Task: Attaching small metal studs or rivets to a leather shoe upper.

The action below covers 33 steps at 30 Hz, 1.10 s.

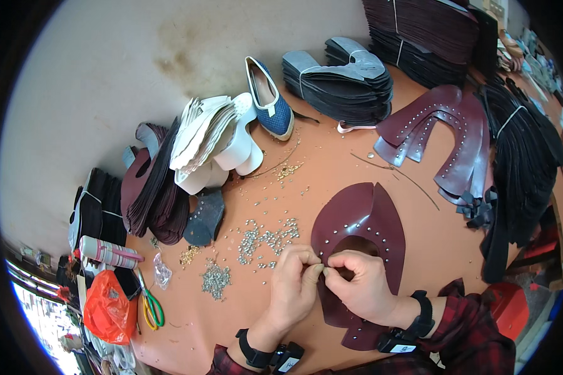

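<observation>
Down near the table's front edge, the left hand (pixel 296 284) and right hand (pixel 360 284) meet fingertip to fingertip, pinching the inner rim of a maroon leather shoe upper (pixel 360 219) lying flat; perhaps a tiny stud sits between them. Loose silver studs (pixel 266 239) scatter just left. Farther back stands a blue flat shoe (pixel 270 100).

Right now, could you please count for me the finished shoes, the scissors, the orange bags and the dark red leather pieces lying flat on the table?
Blue shoe: 1
Scissors: 1
Orange bag: 1
Dark red leather pieces: 2, one under the hands, one farther back
Total: 5
</observation>
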Motion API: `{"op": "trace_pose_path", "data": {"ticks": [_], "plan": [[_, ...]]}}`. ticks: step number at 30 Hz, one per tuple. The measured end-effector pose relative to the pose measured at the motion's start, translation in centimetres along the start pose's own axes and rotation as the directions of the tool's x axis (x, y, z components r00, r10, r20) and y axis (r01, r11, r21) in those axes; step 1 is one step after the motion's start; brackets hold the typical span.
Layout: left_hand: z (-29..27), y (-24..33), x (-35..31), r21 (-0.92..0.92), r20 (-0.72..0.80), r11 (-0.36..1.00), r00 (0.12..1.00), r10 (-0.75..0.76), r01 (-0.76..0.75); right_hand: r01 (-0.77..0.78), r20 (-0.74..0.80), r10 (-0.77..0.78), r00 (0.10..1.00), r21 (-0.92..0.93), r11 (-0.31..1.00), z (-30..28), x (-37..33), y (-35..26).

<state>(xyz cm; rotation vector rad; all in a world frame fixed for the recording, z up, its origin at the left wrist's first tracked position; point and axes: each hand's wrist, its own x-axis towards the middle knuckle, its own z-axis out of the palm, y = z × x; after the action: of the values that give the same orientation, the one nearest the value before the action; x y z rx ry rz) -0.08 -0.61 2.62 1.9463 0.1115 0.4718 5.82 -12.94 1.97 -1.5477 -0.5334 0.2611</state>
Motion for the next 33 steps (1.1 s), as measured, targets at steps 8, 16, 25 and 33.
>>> {"op": "trace_pose_path", "data": {"ticks": [8,16,25,33], "plan": [[-0.1,-0.6,-0.5,-0.047,0.045,0.990,0.991,-0.127,0.129,-0.229,0.061,0.222,0.973,0.159,0.960,-0.3,-0.1,-0.9],[0.1,-0.9,-0.6,-0.353,0.107,0.902,0.968,-0.226,0.250,-0.284,0.086,0.271,0.959,0.214,0.935,-0.3,0.0,-0.7],[0.0,-1.3,-0.5,-0.388,0.121,0.888,0.969,-0.217,0.247,-0.246,0.075,0.237,0.969,0.176,0.953,-0.3,-0.1,-0.5],[0.0,-0.7,-0.2,0.011,0.044,0.999,0.998,-0.047,0.047,-0.123,0.053,0.121,0.991,0.034,0.992,-0.2,0.0,0.2]]}}
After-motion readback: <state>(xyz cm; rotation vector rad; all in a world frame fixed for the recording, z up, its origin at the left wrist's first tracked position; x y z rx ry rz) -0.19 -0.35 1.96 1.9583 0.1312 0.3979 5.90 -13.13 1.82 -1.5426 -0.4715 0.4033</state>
